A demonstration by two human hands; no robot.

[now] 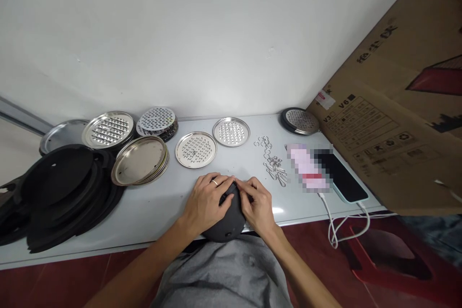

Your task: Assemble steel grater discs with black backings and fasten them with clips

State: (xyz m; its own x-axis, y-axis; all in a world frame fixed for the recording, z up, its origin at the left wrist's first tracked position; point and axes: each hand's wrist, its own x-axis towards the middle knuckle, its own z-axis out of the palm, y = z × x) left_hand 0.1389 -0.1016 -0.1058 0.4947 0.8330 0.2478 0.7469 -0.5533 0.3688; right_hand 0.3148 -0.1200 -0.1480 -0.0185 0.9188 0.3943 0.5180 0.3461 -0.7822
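Note:
A round black disc (pixel 225 228) rests at the table's front edge, close against my lap. My left hand (pixel 206 201) lies over its left side, fingers closed on the rim and fingertips meeting the other hand at the far edge. My right hand (pixel 258 204) pinches at that far edge; whatever is between its fingertips is too small and covered to make out. Beyond the hands lie two round metal grater plates, a nearer one (pixel 196 150) and a farther one (pixel 231 132). Small metal rings (pixel 266 143) and metal clips (pixel 276 172) are scattered to the right.
At left are stacked black discs (pixel 59 173), plain metal plates (pixel 139 161) and grater plates (pixel 108 130). An assembled grater (pixel 299 121) sits back right. A dark phone (pixel 342 178) with a white cable (pixel 332 231) lies near a cardboard box (pixel 390 120). A red stool (pixel 393 274) stands below.

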